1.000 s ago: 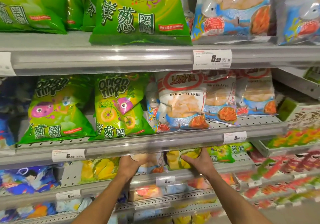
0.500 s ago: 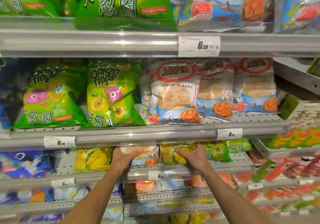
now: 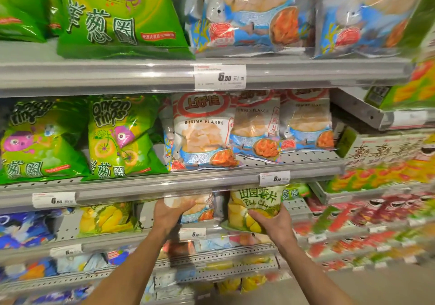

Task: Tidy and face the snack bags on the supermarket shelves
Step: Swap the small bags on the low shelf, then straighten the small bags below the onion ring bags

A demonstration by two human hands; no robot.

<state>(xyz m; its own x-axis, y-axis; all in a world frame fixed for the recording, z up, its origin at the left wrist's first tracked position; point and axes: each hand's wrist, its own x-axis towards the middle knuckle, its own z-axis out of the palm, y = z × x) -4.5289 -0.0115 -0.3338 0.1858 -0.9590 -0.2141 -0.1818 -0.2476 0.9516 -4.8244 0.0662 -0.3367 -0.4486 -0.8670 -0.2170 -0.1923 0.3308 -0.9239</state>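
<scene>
Bags sit under the price rail (image 3: 164, 188): my left hand (image 3: 168, 215) grips the shrimp bag (image 3: 200, 208), my right hand (image 3: 274, 224) grips the chip bag (image 3: 249, 208), apparently to turn both labels outward.

A single head-worn wide-angle view faces the shelves (image 3: 141, 187) straight on and close, tilted slightly down. Both forearms rise from the bottom edge to mid-frame; the floor (image 3: 388, 288) shows at lower right.

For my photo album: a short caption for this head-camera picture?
Left hand grips a shrimp snack bag, right hand a yellow potato chip bag.
</scene>
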